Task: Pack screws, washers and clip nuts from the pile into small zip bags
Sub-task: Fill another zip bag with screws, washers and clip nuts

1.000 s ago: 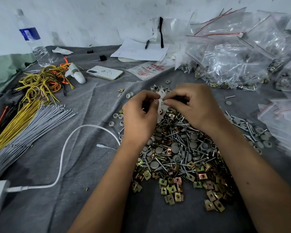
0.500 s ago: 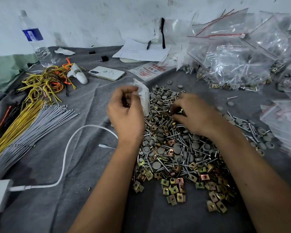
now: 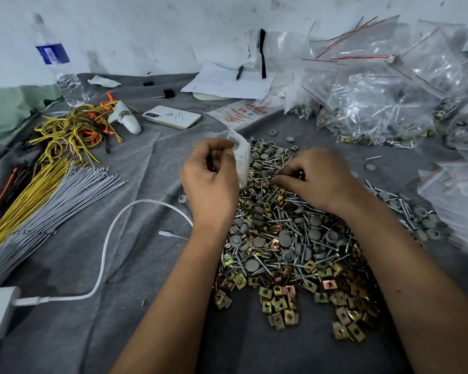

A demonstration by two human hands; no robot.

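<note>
A big pile (image 3: 289, 238) of screws, grey washers and brass clip nuts covers the grey cloth in front of me. My left hand (image 3: 210, 182) holds a small clear zip bag (image 3: 241, 155) upright at the pile's left far edge, fingers curled round its top. My right hand (image 3: 316, 179) rests on the far part of the pile, its fingertips curled down and pinching among the screws; what it pinches is hidden. Filled zip bags (image 3: 376, 103) are heaped at the back right.
Yellow and grey wire bundles (image 3: 38, 201) lie at the left, with a white cable (image 3: 111, 238) and charger beside them. A phone (image 3: 172, 117), water bottle (image 3: 57, 63), papers (image 3: 227, 82) and a flat pack of bags (image 3: 241, 112) sit at the back. More bags (image 3: 454, 190) are at right.
The hands, first together on the bag over the pile, have separated. My left hand carried the bag to the left; my right hand dropped onto the pile and picks at the parts.
</note>
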